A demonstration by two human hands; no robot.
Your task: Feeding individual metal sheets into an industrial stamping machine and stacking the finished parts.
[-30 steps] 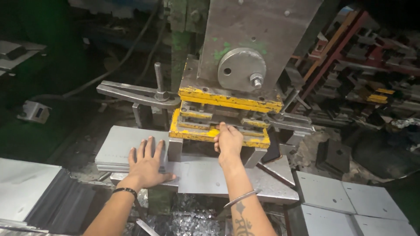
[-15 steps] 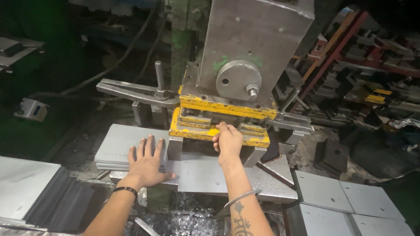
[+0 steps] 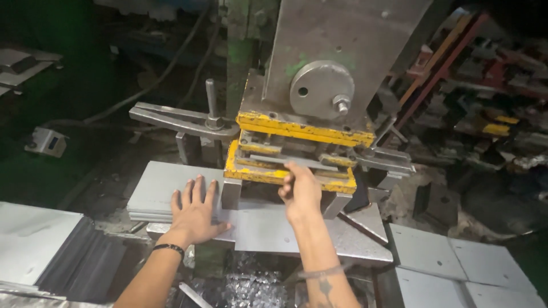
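A dim, cluttered metal workshop surrounds a heavy grey steel press with chipped yellow-painted die plates (image 3: 297, 130), dark racks of tooling behind it. Far to the left of the left hand lies a stack of flat grey metal sheets (image 3: 40, 256) on the desk. The left hand (image 3: 195, 214) lies flat with fingers spread wide, holding nothing, pressing on another low pile of grey sheets (image 3: 165, 188) just beside the die. Between the hands and toward the wrists, a flat grey sheet-metal blank (image 3: 268, 228) rests on the press bed. The right hand (image 3: 300, 191) reaches into the gap of the yellow lower die (image 3: 251, 171), fingers curled narrow; whether it grips a piece I cannot tell. Shiny metal scrap (image 3: 251, 285) glitters below. To the right of the right hand lie square grey plates (image 3: 434, 256), which look already worked; the left-hand stacks appear still waiting.
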